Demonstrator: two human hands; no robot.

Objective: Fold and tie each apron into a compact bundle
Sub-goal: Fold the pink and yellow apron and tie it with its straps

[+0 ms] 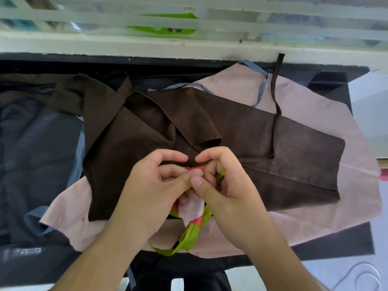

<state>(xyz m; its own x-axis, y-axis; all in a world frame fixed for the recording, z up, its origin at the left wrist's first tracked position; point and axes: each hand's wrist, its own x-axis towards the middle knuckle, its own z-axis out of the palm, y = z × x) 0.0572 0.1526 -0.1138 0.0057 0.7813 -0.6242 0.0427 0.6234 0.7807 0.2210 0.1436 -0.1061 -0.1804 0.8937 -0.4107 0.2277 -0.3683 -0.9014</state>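
In the head view, both hands meet just in front of the brown apron [210,131], which lies spread over a pink apron [315,114]. The left hand [153,185] and right hand [226,185] both have fingers curled, pinching a small folded bundle [192,208] of pink cloth with lime-green ties [186,238] trailing toward the person. This looks like the knotting step. To do it well, I judge the thumbs should keep the bundle compressed while the green tie is cinched, so the folds don't spring loose.

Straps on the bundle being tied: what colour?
Lime green straps, dangling below both hands; head view, the only view, shows them clearly.
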